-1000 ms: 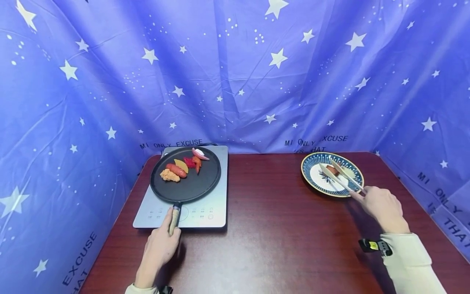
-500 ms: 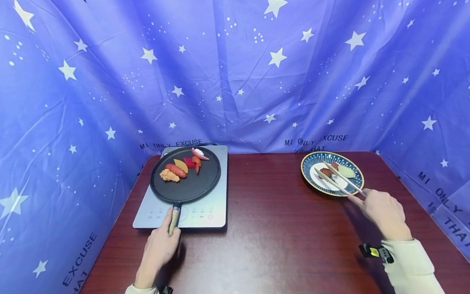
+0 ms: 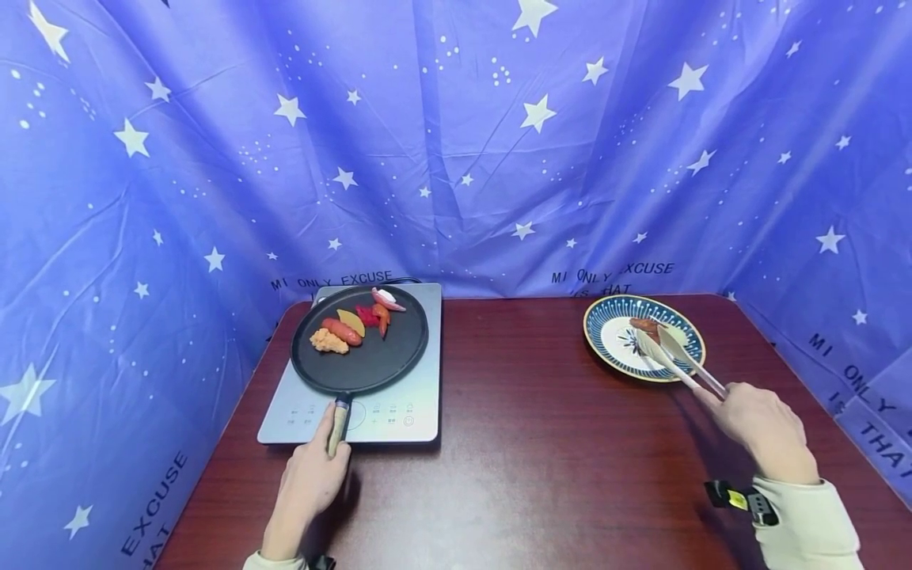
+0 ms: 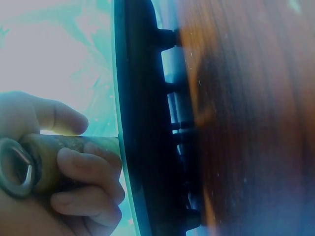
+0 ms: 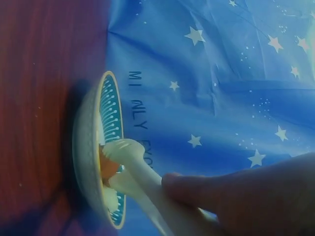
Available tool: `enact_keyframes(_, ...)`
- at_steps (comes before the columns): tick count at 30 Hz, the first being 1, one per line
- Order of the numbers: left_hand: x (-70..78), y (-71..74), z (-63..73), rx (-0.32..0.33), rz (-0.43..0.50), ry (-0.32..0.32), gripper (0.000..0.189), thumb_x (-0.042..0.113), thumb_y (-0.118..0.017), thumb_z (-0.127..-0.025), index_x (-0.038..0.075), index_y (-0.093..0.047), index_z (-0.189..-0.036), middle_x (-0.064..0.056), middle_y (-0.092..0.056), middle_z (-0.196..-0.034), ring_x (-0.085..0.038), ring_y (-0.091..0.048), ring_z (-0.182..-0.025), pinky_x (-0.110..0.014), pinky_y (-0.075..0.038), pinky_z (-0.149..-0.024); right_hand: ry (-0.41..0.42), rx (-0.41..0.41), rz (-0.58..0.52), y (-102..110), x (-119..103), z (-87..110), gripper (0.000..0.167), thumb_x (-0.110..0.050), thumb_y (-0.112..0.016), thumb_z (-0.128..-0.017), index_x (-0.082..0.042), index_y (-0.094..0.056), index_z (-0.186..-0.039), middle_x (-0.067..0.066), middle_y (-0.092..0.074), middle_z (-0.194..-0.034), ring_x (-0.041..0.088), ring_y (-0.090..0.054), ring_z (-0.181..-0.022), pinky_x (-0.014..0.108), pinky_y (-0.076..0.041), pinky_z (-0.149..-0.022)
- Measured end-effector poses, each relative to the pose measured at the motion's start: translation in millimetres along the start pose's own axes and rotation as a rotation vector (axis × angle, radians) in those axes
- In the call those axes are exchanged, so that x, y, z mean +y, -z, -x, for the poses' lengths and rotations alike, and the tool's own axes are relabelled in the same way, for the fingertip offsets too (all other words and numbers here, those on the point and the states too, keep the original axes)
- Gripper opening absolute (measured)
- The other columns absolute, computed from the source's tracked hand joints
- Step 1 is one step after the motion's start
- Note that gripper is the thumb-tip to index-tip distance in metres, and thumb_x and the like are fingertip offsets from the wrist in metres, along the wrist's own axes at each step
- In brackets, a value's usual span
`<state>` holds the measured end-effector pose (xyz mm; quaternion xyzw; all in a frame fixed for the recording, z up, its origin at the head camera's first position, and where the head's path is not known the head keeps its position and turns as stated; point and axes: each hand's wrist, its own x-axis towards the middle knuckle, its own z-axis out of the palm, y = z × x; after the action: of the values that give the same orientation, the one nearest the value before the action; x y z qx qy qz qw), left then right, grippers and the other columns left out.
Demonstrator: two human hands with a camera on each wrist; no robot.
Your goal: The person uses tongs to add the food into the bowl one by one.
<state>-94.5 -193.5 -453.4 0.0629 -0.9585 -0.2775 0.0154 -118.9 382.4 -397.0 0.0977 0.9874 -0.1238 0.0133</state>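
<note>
In the head view my left hand (image 3: 311, 473) grips the wooden handle (image 3: 338, 427) of a flat black pan (image 3: 363, 360). The left wrist view shows fingers curled round that handle (image 4: 49, 164), by a metal ring. On the pan lie a sausage (image 3: 342, 331), a crumbly golden piece (image 3: 329, 341), a yellow slice (image 3: 352, 321) and several red and pink pieces. My right hand (image 3: 762, 423) holds pale tongs (image 3: 666, 358), their tips around a brown food piece (image 5: 107, 167) on a blue-patterned plate (image 3: 606, 344). A pale green piece (image 3: 675, 339) lies beside it, partly behind the tongs.
Beneath the pan is a silver induction cooker (image 3: 420, 396) with touch markings, at the table's left. The reddish-brown table (image 3: 527, 435) stretches between cooker and plate. A blue star-printed curtain (image 3: 463, 158) hangs behind and along both sides.
The right hand has drawn slightly back and rightward with the tongs. Their tips have shifted over the plate, and the brown piece has changed place. Left hand and pan stay still.
</note>
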Motion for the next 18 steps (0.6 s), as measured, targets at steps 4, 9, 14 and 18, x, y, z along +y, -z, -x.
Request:
enact_keyframes(4, 1.3, 0.4, 0.8, 0.0, 0.003, -0.004, 0.068, 0.022, -0.051, -0.085, 0.013, -0.03, -0.149, -0.031, -0.062, -0.098, -0.03, -0.057, -0.066, -0.046, -0.043, -0.057, 0.075, 0.039, -0.002, -9, 1, -5.2, 0.058, -0.058, -0.045, -0.091, -0.005, -0.058, -0.074, 0.03, -0.057, -0.076, 0.049, -0.056, -0.069, 0.052, -0.039, -0.05)
enact_keyframes(9, 1.9, -0.2, 0.6, 0.001, 0.0, -0.006, 0.068, 0.022, -0.051, -0.085, 0.013, -0.029, -0.149, -0.031, -0.061, -0.103, -0.032, -0.059, -0.069, -0.047, -0.044, -0.06, 0.174, 0.102, 0.005, -19, 0, -11.8, 0.052, -0.057, -0.054, -0.087, -0.006, -0.064, -0.083, 0.029, -0.061, -0.082, 0.05, -0.057, -0.076, 0.055, -0.04, -0.053)
enact_keyframes(14, 1.6, 0.4, -0.2, -0.003, -0.003, 0.006, 0.069, 0.023, -0.05, -0.085, 0.014, -0.029, -0.15, -0.032, -0.06, -0.104, -0.033, -0.059, -0.071, -0.047, -0.044, -0.06, 0.171, 0.114, 0.007, -14, 1, -9.4, 0.057, -0.06, -0.053, -0.086, -0.004, -0.065, -0.087, 0.03, -0.06, -0.08, 0.049, -0.057, -0.071, 0.051, -0.039, -0.048)
enact_keyframes(18, 1.5, 0.1, -0.4, -0.004, -0.009, 0.009, 0.069, 0.023, -0.05, -0.084, 0.014, -0.029, -0.15, -0.033, -0.06, -0.103, -0.033, -0.059, -0.07, -0.047, -0.043, -0.059, 0.126, 0.104, 0.006, -7, 4, -3.3, 0.057, -0.061, -0.052, -0.086, -0.006, -0.06, -0.074, 0.024, -0.057, -0.071, 0.044, -0.057, -0.064, 0.048, -0.037, -0.046)
